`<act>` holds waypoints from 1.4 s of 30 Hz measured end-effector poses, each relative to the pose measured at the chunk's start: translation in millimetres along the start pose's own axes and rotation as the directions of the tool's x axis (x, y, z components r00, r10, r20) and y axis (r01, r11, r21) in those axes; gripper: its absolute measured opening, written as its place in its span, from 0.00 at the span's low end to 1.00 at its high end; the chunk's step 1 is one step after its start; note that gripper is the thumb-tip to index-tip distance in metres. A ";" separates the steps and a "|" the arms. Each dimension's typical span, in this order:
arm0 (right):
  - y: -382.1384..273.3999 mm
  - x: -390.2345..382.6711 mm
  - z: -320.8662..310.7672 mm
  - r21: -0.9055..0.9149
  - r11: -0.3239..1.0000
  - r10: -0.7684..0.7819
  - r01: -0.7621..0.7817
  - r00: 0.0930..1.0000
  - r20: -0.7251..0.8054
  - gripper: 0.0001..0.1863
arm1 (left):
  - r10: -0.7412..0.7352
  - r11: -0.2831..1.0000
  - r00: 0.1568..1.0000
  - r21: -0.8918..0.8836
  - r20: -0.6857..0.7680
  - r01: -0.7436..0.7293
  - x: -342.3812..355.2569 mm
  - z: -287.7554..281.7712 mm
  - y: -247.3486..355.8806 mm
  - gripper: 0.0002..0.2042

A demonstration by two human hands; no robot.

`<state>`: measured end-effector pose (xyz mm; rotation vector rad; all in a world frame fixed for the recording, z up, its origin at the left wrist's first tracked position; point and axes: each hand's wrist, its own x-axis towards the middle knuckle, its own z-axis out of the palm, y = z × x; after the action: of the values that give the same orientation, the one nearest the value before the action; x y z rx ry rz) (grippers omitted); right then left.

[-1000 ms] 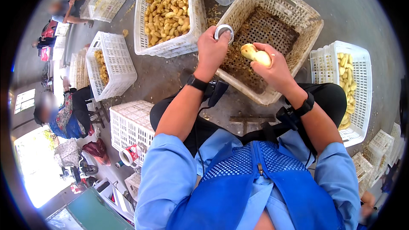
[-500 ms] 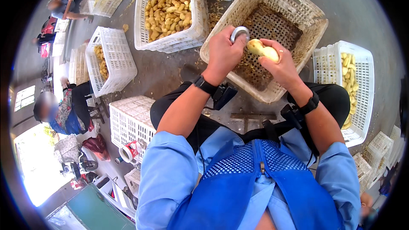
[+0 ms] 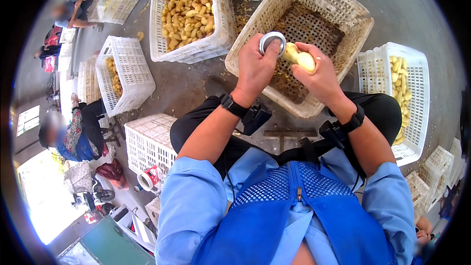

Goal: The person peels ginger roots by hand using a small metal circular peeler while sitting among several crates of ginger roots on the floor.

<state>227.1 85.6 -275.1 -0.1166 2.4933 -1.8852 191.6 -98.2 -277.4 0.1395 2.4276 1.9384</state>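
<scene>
Over the dirty white crate [image 3: 360, 17], I hold both hands close together. My left hand [image 3: 256, 66] is closed round a round metal ring-shaped tool [image 3: 273, 39]; its thumb lies against the ring. My right hand [image 3: 320, 76] grips a pale yellow, knobbly peeled tuber [image 3: 305, 62] between thumb and fingers. The tuber's far end reaches close to the ring; whether they touch, I cannot tell. Brown scraps lie on the slotted crate floor below.
Brownish unpeeled tubers [image 3: 189, 12] fill a white crate at the far left. Paler ones [image 3: 401, 93] lie in a crate [image 3: 417, 108] on my right. An upturned crate [image 3: 149, 140] stands by my left knee. A seated person [image 3: 73, 132] works further left.
The ring in my left hand has turned to face up more. My right hand has tilted slightly with the tuber. The whole view has shifted a little.
</scene>
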 end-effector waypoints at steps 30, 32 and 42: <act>4.1 -5.5 -7.9 -0.014 0.969 0.247 -0.247 0.969 -0.019 0.30 | 0.267 0.906 0.963 0.334 0.025 -0.260 -5.0 35.6 10.8 0.09; 11.9 -3.9 -7.5 0.014 0.946 0.323 -0.324 0.946 0.023 0.29 | 0.323 0.868 0.942 0.368 0.092 -0.334 -2.5 34.9 3.3 0.08; 29.2 -1.5 -7.7 0.337 0.757 0.538 -0.560 0.826 0.166 0.21 | 0.419 0.727 0.864 0.467 0.279 -0.504 0.8 38.9 -27.3 0.08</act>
<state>226.6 101.0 -301.1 0.5051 1.7857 -1.9759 192.5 -66.2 -312.6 0.9644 2.9418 1.2175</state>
